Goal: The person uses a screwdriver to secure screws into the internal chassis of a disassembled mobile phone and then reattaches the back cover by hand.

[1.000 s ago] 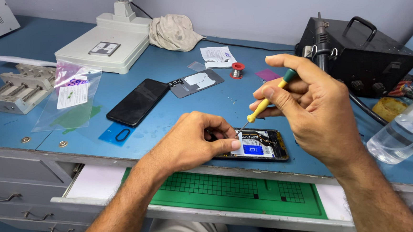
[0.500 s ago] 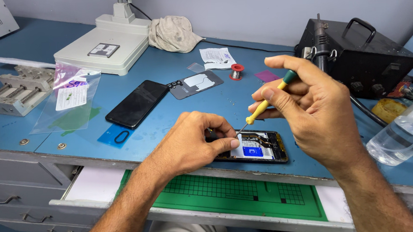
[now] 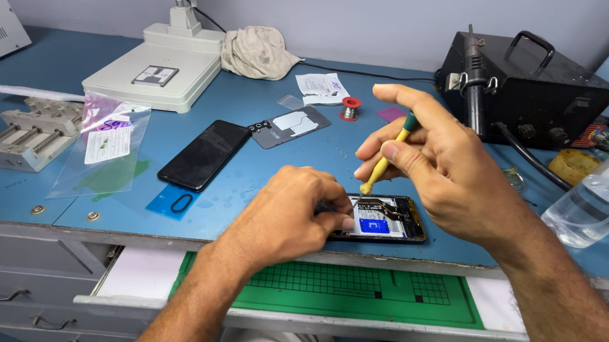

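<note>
An opened phone (image 3: 385,219) with its insides showing lies near the front edge of the blue bench (image 3: 262,166). My left hand (image 3: 289,214) rests on the phone's left end, fingertips pressed down on it. Just above the phone, my right hand (image 3: 434,166) is raised and holds a thin yellow tool with a green cap (image 3: 387,157) between thumb and fingers, tip pointing down toward the phone. A black phone screen (image 3: 203,154) lies face up further left, and a grey inner cover plate (image 3: 290,126) sits behind it.
A black soldering station (image 3: 532,87) stands at the right, a clear plastic bottle (image 3: 595,202) beside it. A white machine (image 3: 161,70), a crumpled cloth (image 3: 258,52), a small solder spool (image 3: 349,108), a metal clamp jig (image 3: 24,139) and plastic bags (image 3: 105,144) sit further back. An open drawer holds a green mat (image 3: 354,288).
My right hand with the tool has dropped slightly closer to the opened phone. My left hand stays on the phone's left end.
</note>
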